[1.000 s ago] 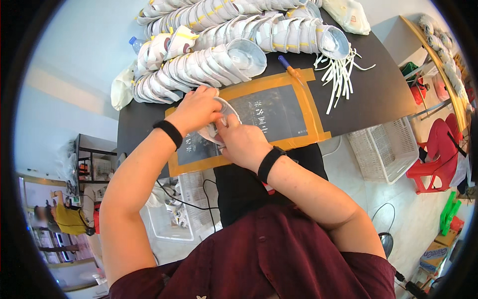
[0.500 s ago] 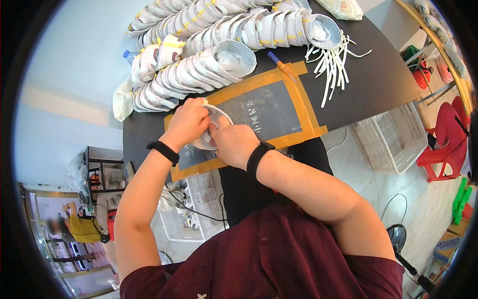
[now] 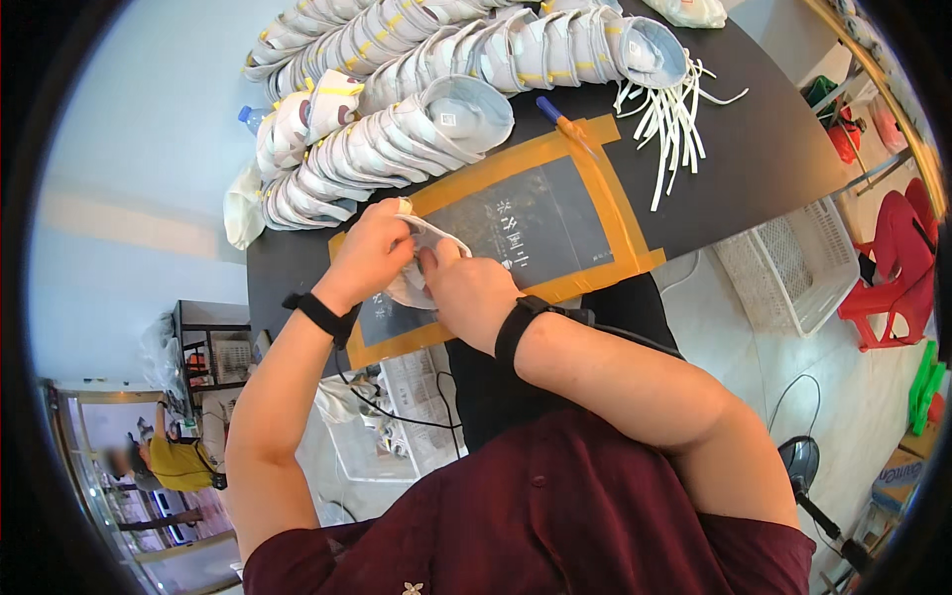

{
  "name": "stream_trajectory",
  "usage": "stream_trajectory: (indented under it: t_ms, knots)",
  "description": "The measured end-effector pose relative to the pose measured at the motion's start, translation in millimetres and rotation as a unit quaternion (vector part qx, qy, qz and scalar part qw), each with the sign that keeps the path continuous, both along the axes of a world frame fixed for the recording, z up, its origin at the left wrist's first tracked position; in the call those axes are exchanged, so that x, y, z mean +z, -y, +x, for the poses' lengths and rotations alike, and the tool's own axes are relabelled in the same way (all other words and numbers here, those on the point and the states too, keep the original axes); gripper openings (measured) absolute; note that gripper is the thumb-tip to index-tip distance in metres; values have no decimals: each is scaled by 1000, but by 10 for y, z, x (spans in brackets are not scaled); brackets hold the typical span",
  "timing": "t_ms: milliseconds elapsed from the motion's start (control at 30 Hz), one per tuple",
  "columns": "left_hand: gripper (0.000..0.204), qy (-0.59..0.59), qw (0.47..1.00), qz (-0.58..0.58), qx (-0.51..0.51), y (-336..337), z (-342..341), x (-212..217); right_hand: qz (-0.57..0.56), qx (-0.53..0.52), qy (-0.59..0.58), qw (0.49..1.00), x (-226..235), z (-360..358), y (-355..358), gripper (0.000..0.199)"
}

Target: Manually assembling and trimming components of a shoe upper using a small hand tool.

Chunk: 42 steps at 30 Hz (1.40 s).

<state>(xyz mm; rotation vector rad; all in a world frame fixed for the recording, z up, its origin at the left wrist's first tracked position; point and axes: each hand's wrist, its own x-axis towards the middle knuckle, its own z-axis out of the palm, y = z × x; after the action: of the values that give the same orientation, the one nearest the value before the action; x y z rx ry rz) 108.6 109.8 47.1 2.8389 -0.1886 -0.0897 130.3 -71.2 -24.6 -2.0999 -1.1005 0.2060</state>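
Two hands, the left hand [image 3: 372, 253] and the right hand [image 3: 466, 293], are gripping one white cup mask [image 3: 421, 268]. Three long rows of stacked masks [image 3: 397, 139] are lying at twelve o'clock. One loose bundle of white straps [image 3: 669, 124] is sitting at one o'clock. One blue-capped pen [image 3: 563, 124] is resting beside it. One white crate [image 3: 783, 268] and one red chair [image 3: 888, 263] are standing at three o'clock.

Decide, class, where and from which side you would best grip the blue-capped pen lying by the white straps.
Probably the orange barrel of the pen, pinched across its width from above: it lies flat on the black table, its long sides free. The white straps crowd only its far side.
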Motion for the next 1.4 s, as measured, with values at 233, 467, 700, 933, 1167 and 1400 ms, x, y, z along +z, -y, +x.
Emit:
stream_trajectory:
  t_ms: [233, 467, 700, 933, 1167, 1400]
  knots:
    - [11, 40, 999, 6, 12, -22, -215, 40, -22, 21, -19, 999, -23, 49, -56, 29]
    - [18, -14, 989, 120, 85, 282, -34, 123, -71, 90, 63, 991, 73, 126, 48, 51]
    - [19, 10, 981, 195, -19, 143, 97, 56, -75, 67, 65, 993, 133, 95, 63, 55]
    - [11, -14, 1000, 26, 6, 2, -52, 18, -65, 54, -62, 995, -1, 102, -107, 58]
    - [10, -41, 998, 32, 27, 30, -27, 51, -77, 87, 17, 993, 90, 178, 29, 65]
    - [10, 28, 999, -6, -16, 44, -73, 58, -107, 86, 41, 990, 213, 167, 2, 66]
